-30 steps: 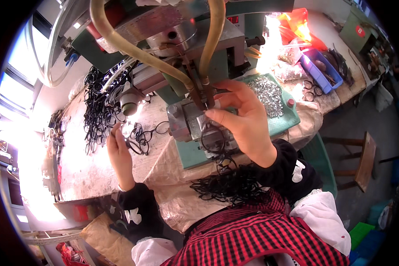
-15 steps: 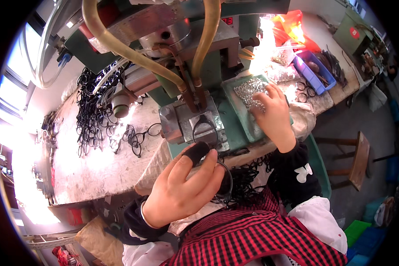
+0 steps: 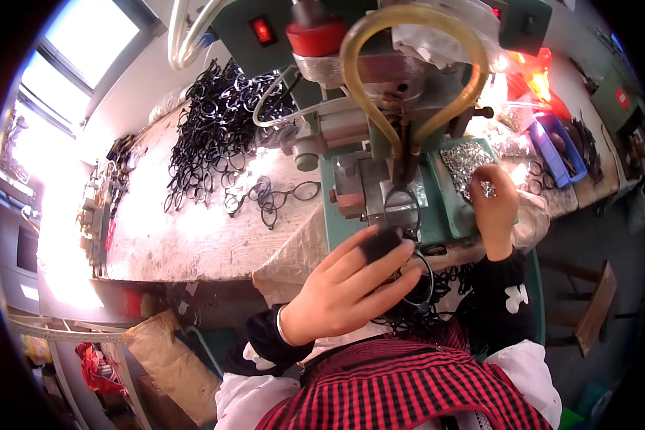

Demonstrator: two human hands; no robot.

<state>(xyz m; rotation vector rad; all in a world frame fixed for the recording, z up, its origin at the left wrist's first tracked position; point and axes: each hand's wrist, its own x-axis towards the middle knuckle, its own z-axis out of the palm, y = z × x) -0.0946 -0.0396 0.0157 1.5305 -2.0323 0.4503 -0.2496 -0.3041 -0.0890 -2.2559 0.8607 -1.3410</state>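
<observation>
My left hand (image 3: 352,288), with a black sleeve (image 3: 380,246) on one finger, grips a dark eyeglass frame (image 3: 432,277) at the front of a green bench machine (image 3: 349,193). One rim lies on the machine's metal block beneath two copper-coloured prongs (image 3: 407,161); the other rim hangs toward me, beside my fingers. My right hand (image 3: 496,206) is over a green tray (image 3: 448,217), its fingertips drawn together at the near side of a heap of small silvery metal parts (image 3: 463,158). Whatever those fingertips pinch is too small to make out.
Many black eyeglass frames (image 3: 215,132) are piled left of the machine, with a few loose frames (image 3: 271,197) nearer. Yellowish hoses (image 3: 351,64) loop overhead. A blue bin (image 3: 557,154) stands at the right. More frames (image 3: 451,287) lie below the table edge, above my checked apron.
My view has shifted, so the scene sits further right. My right fingers, spread over the metal parts before, have closed together at the heap's near side. My left hand still holds the eyeglass frame.
</observation>
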